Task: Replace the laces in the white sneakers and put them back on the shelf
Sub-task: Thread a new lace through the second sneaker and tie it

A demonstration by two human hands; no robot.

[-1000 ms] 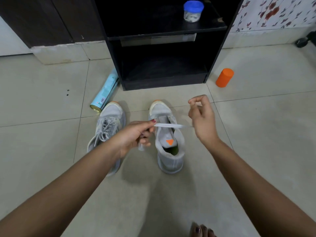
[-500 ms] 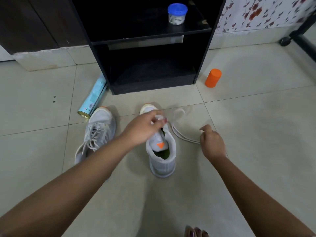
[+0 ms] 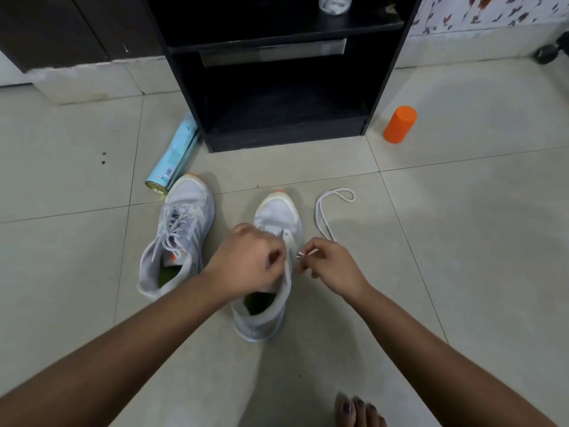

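Note:
Two white sneakers stand on the tiled floor in front of a black shelf (image 3: 286, 26). The left sneaker (image 3: 178, 235) is laced. The right sneaker (image 3: 277, 220) has no lace threaded in the part that shows. My left hand (image 3: 249, 260) covers its tongue area and grips the upper. My right hand (image 3: 329, 266) pinches the tips of a white lace (image 3: 326, 214) just beside the sneaker's right eyelets. The rest of that lace lies in a loop on the floor to the right of the shoe.
A light blue spray can (image 3: 174, 157) lies on the floor left of the shelf, next to the left sneaker's toe. An orange cylinder (image 3: 399, 124) stands right of the shelf. A jar (image 3: 335, 3) sits on the upper board. My toes (image 3: 357, 411) show at the bottom.
The lace, held taut between both hands a second ago, now lies looped on the floor. My right hand came down and in to the shoe's side; my left hand settled on the upper.

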